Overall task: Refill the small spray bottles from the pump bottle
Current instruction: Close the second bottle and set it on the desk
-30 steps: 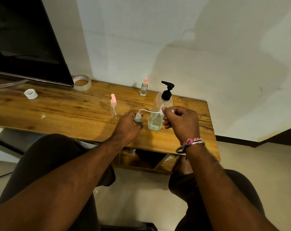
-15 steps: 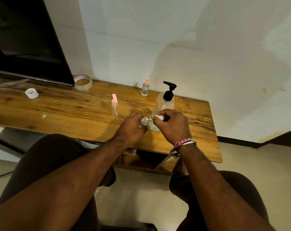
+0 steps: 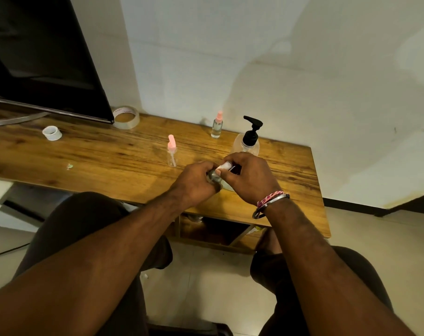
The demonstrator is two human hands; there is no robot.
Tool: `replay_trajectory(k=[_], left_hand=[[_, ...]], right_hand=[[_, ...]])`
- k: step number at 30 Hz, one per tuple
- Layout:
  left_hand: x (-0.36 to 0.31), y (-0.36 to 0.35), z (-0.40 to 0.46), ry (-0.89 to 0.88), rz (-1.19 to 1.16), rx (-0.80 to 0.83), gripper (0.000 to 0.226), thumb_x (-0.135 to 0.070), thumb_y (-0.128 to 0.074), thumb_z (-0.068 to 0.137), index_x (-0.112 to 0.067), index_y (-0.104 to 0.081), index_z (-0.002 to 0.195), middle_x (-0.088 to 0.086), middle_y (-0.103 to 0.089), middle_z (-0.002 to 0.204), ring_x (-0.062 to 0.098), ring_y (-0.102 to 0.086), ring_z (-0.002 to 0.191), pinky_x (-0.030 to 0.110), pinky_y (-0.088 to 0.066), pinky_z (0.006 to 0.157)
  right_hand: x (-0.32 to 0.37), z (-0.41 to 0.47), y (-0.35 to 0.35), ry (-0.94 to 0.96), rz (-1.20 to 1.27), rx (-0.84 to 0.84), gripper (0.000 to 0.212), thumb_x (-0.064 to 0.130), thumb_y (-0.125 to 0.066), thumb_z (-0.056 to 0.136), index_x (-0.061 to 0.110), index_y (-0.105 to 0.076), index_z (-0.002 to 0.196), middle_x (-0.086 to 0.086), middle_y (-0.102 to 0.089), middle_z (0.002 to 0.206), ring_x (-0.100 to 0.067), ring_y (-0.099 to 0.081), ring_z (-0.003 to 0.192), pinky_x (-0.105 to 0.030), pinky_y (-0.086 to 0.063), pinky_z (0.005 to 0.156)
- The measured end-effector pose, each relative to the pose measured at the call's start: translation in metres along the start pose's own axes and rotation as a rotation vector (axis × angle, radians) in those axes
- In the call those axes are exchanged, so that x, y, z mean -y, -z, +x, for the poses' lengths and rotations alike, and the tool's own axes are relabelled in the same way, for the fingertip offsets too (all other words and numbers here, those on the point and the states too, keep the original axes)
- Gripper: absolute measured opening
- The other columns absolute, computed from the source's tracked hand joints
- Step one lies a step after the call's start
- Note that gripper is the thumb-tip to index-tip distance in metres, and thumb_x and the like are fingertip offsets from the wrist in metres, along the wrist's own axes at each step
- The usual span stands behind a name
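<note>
Since a second ago: your right hand (image 3: 248,177) has come down from beside the pump bottle (image 3: 247,141), and the thin white dip tube it trailed has gone out of sight, presumably into the small spray bottle (image 3: 213,177). The two hands now meet over the near edge of the desk (image 3: 109,154).

Risks, as a judgement. The white cap (image 3: 224,165) may seat crooked on the neck; cross-threading would leave a leak. The small bottle sits tilted in your grip, so liquid could spill if the cap is not yet tight. How full it is cannot be told; your fingers cover it. The pump bottle stands just behind your right hand; a knuckle swinging back could knock it.

Hands. Your left hand (image 3: 196,183) is curled round the small spray bottle, holding it just above the desk. Your right hand pinches the white cap between thumb and fingertips at the bottle's mouth, other fingers folded in.

Two pink-topped spray bottles stand on the desk: one (image 3: 172,152) just left of your hands, looking nearly empty, the other (image 3: 217,126) further back by the wall, beside the pump bottle.
</note>
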State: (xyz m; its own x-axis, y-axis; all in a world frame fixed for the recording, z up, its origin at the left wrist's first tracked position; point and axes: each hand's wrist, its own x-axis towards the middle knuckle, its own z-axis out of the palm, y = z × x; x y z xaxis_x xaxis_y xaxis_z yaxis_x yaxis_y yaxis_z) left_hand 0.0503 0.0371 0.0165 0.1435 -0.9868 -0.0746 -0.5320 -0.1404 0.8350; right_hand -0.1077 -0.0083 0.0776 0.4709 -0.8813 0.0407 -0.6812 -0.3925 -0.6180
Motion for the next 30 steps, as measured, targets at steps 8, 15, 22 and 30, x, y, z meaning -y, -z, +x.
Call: replay_trajectory(k=[8, 15, 22, 30], left_hand=[[-0.015, 0.033, -0.007, 0.051, 0.107, 0.222, 0.041, -0.027, -0.088, 0.084, -0.026, -0.071, 0.121, -0.01, -0.071, 0.102, 0.013, -0.069, 0.098, 0.035, -0.058, 0.086], [-0.009, 0.024, -0.004, 0.112, -0.033, 0.131, 0.04, -0.03, -0.088, 0.085, -0.023, -0.074, 0.121, -0.009, -0.076, 0.105, 0.011, -0.072, 0.098, 0.034, -0.06, 0.087], [-0.005, 0.03, 0.015, 0.122, -0.052, 0.077, 0.041, -0.028, -0.091, 0.082, -0.021, -0.075, 0.119, -0.008, -0.077, 0.105, 0.012, -0.072, 0.098, 0.036, -0.061, 0.087], [-0.007, 0.033, 0.026, 0.088, -0.08, 0.037, 0.035, -0.017, -0.09, 0.082, -0.024, -0.077, 0.114, -0.01, -0.077, 0.101, 0.008, -0.073, 0.094, 0.031, -0.062, 0.081]], right_hand=[[0.008, -0.004, 0.004, 0.054, 0.152, 0.061, 0.036, 0.025, -0.076, 0.092, 0.034, -0.07, 0.126, 0.013, -0.074, 0.112, 0.0, -0.067, 0.099, -0.012, -0.049, 0.079], [0.008, 0.002, -0.013, 0.007, 0.259, 0.03, 0.037, 0.015, -0.07, 0.096, 0.032, -0.067, 0.129, 0.009, -0.073, 0.119, -0.005, -0.067, 0.11, -0.026, -0.056, 0.094], [0.008, 0.01, -0.019, -0.021, 0.255, -0.073, 0.032, 0.016, -0.072, 0.095, 0.027, -0.069, 0.125, 0.01, -0.075, 0.113, -0.002, -0.069, 0.106, -0.022, -0.057, 0.091], [0.021, 0.019, -0.034, -0.073, 0.16, -0.265, 0.025, 0.031, -0.084, 0.084, 0.023, -0.073, 0.104, 0.009, -0.075, 0.095, -0.003, -0.07, 0.086, -0.026, -0.062, 0.076]])
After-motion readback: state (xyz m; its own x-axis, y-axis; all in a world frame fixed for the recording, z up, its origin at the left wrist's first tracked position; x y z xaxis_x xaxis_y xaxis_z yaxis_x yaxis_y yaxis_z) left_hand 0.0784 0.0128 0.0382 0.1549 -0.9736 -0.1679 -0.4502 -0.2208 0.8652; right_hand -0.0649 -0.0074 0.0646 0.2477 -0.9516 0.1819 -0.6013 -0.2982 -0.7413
